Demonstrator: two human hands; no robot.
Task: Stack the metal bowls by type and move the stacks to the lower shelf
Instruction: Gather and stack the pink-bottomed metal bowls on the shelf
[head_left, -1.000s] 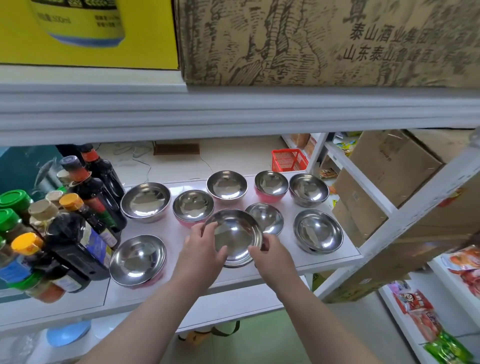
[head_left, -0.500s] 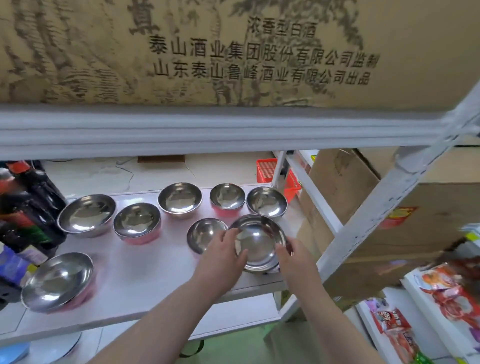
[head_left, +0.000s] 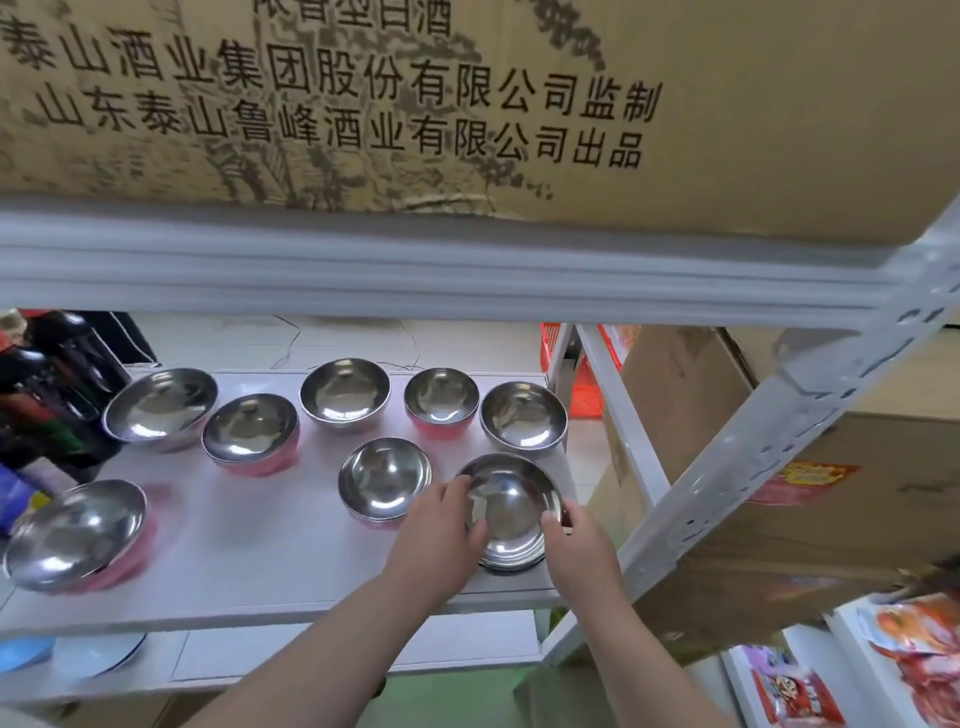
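Both hands grip one steel bowl (head_left: 511, 506) at the front right corner of the white shelf (head_left: 260, 561). The left hand (head_left: 441, 535) clasps its near-left rim, fingers curled over the edge, and the right hand (head_left: 576, 540) pinches the right rim. This bowl sits nested in another plain steel one (a darker rim shows just beneath it).

Just to its left stands a smaller pink-sided bowl (head_left: 384, 480). Along the back run a wide steel bowl (head_left: 161, 408), a pink-sided bowl (head_left: 252, 434), a steel bowl (head_left: 345, 392), a small pink-sided bowl (head_left: 441, 400) and a steel bowl (head_left: 523, 418) at the right end. A large pink-sided bowl (head_left: 78, 535) sits apart at front left. The lower shelf (head_left: 311, 654) shows beneath, and a printed cardboard box (head_left: 467, 104) fills the shelf above.
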